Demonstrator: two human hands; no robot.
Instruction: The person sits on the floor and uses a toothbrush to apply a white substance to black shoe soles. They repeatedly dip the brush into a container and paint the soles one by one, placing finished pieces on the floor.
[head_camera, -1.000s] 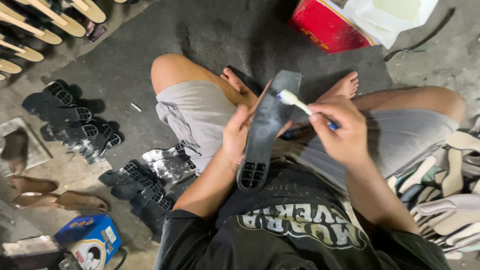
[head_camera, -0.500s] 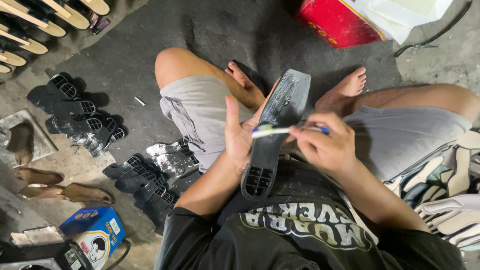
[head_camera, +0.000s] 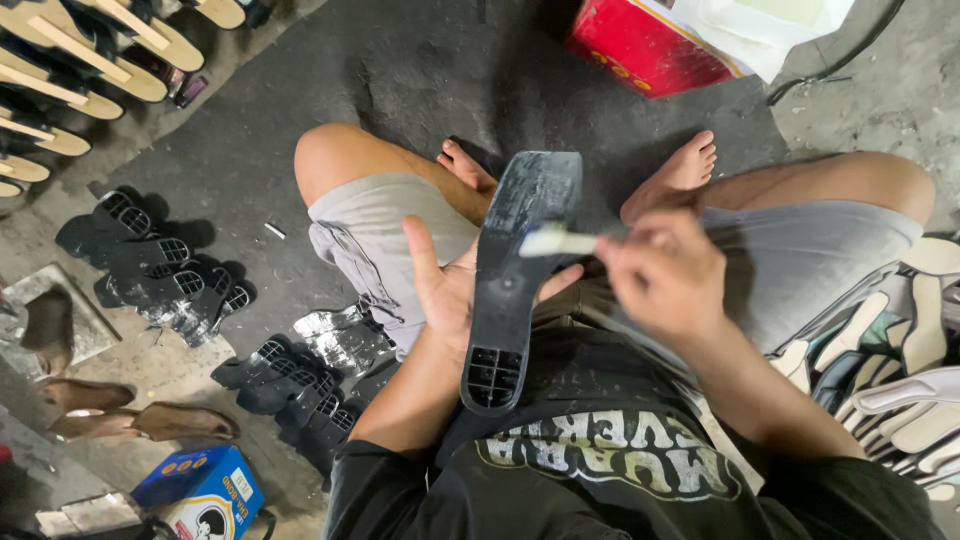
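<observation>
Mid-coating of a black shoe sole (head_camera: 520, 290), judging by the wet gloss over its upper half. Held upright and slightly tilted above the lap, between the bent knees, heel end down toward the shirt, toe end up toward the feet. Left hand (head_camera: 450, 290) spread behind and under it, palm cradling the back, thumb up along the left edge, fingertips showing past the right edge. Right hand (head_camera: 665, 280) closed round a small brush (head_camera: 555, 241), pale bristle end laid across the sole just above its middle; blurred with motion, so the exact finger grip cannot be told.

Next move, as a judgement: drawing the brush down toward the dry lower stretch, with light even pressure and a steady left-hand hold to stop the sole twisting.

Look of the sole: long, narrow, matte black where dry, shiny and streaked where wet, with a raised rim and a gridded hollow block of square cells at the heel.

Around, on the grey mat (head_camera: 400, 80): rows of similar black soles (head_camera: 150, 260) off to the left, more glossy ones (head_camera: 300, 385) close by the left thigh, tan insoles (head_camera: 80, 50) at top left, a red box (head_camera: 640, 45) at the top, pale upper pieces (head_camera: 900, 380) on the right.
</observation>
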